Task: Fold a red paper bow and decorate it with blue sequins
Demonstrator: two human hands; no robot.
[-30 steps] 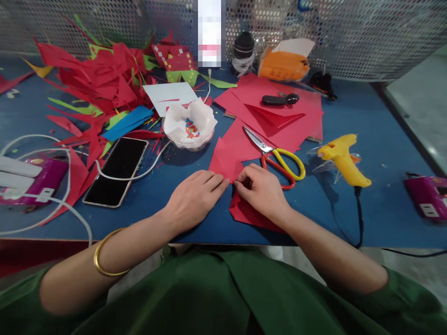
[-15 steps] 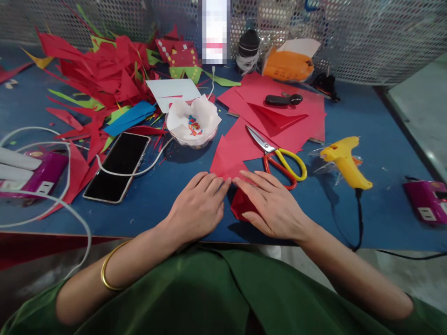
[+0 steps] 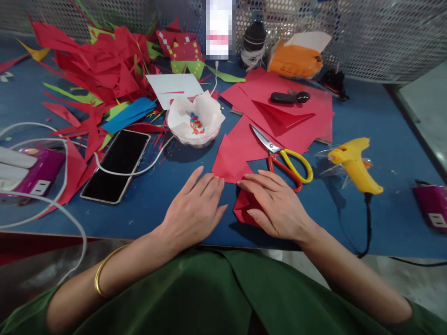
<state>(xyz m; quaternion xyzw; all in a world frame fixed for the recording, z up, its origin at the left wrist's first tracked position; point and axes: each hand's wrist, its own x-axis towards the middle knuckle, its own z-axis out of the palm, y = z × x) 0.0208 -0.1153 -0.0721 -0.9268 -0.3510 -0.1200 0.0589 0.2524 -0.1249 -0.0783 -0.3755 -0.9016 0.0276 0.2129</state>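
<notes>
My left hand [image 3: 193,209] rests palm down near the table's front edge, its fingers apart at the lower left edge of a red paper piece [image 3: 230,160]. My right hand [image 3: 275,202] lies flat over a folded red paper [image 3: 242,207], partly hiding it, with the fingers spread and the thumb apart. Beyond that hand are scissors [image 3: 275,151] with one yellow and one red handle, their blades slightly apart on red sheets [image 3: 293,125]. A paper-lined bowl [image 3: 195,118] with small coloured bits stands behind my left hand.
A phone [image 3: 117,167] and white cable lie left, before a heap of red scraps [image 3: 104,65]. A yellow glue gun [image 3: 356,163] sits right, near a purple socket block [image 3: 433,204]. Behind are a thread spool [image 3: 253,44] and an orange packet [image 3: 296,60].
My left hand has moved left, away from my right hand, and its thumb has spread out. The view has shifted slightly.
</notes>
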